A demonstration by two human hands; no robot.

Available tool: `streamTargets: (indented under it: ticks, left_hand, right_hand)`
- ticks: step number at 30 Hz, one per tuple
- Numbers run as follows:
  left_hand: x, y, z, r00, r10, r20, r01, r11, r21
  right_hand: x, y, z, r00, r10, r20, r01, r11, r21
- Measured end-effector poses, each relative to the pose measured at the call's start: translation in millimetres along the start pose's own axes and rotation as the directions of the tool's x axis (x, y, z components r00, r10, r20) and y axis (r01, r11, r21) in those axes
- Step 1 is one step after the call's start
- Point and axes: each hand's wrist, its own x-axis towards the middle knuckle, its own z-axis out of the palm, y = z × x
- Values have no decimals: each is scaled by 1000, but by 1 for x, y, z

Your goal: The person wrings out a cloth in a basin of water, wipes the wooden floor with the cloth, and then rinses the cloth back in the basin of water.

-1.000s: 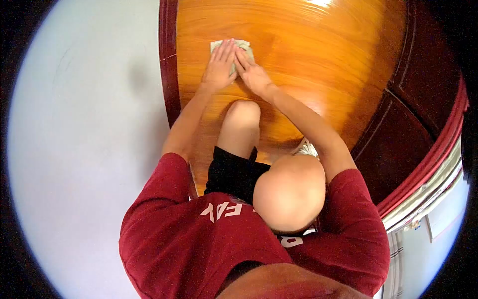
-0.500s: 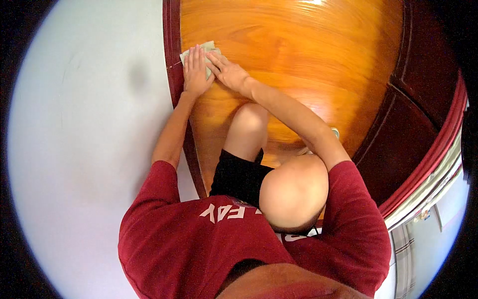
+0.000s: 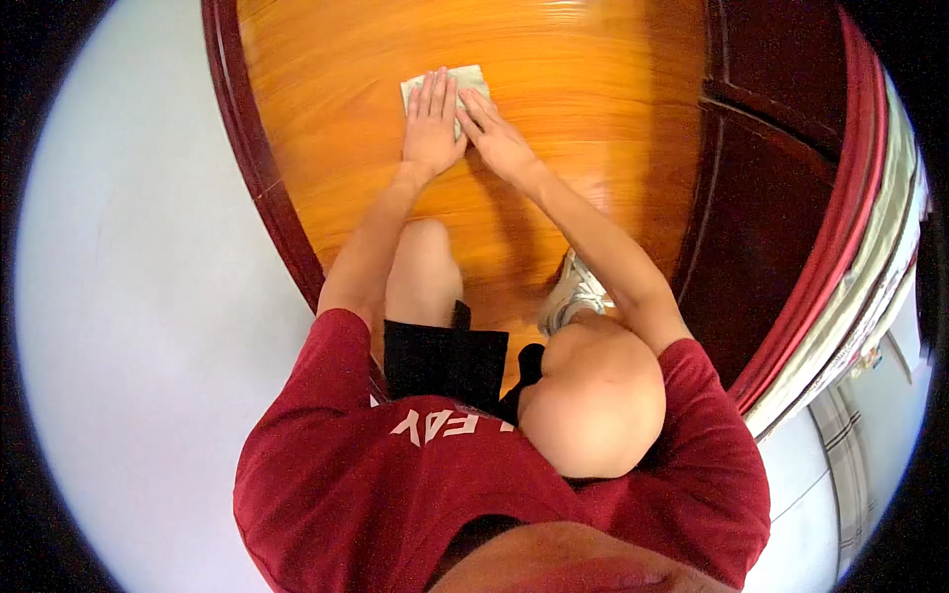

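A pale, light-coloured cloth [image 3: 470, 77] lies spread on the glossy orange-brown wooden floor [image 3: 341, 119]. My left hand [image 3: 432, 128] presses flat on its left part, fingers straight and together, pointing away from me. Beside it, my right hand [image 3: 497, 141] rests with its fingertips on the cloth's right side, fingers extended and slightly apart. Part of the cloth is hidden beneath both hands. Neither hand wraps around it.
A dark red baseboard [image 3: 259, 178] and a pale wall [image 3: 138, 296] run along the left. On the right stands dark brown panelled furniture [image 3: 766, 198] with layered red and white bedding [image 3: 840, 267] above. My shoe [image 3: 573, 296] is on the floor near my right forearm.
Both hands and the cloth have moved right, away from the baseboard, toward the middle of the floor. The camera view has also shifted, and more of my shoe shows.
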Motion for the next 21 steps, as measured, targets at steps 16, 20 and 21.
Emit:
streamTargets:
  ticks: [16, 20, 21]
  left_hand:
    - [114, 212, 34, 956, 294, -11, -294, 955, -41]
    - [152, 258, 40, 914, 404, -37, -405, 913, -41]
    - [159, 265, 41, 912, 409, -42, -410, 911, -47]
  right_hand:
    - [-125, 129, -112, 811, 561, -163, -490, 805, 333]
    - [-158, 182, -112, 801, 462, -380, -424, 887, 184]
    - [-161, 187, -118, 800, 464, -381, -430, 885, 176]
